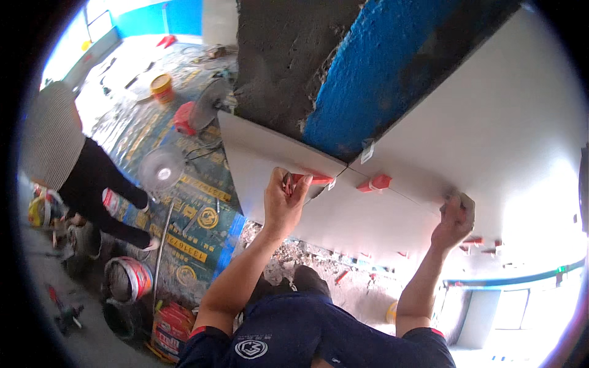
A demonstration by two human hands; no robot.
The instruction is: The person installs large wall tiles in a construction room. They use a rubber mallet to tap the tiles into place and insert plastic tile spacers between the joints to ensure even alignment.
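Observation:
Pale grey wall tiles (503, 122) meet at a joint in front of me. My left hand (283, 205) is closed at the lower left tile (264, 153), pinching a red tile-levelling wedge (314, 177) whose tip points to a small white clip (332, 184) in the joint. More red shows between its fingers. A second red wedge (374, 183) sits at the joint to the right, and another white clip (367, 151) sticks out at the upper tile's edge. My right hand (455, 222) is closed against the right tile surface; whatever it holds is hidden.
Bare grey mortar (276, 67) with a blue strip (368, 80) covers the wall above. Left stand a yellow bucket (162, 89), a red-and-white bucket (127, 279) and a fan (210, 103) on printed sheeting. A person (80, 159) stands there. More red wedges (472, 241) line a lower joint.

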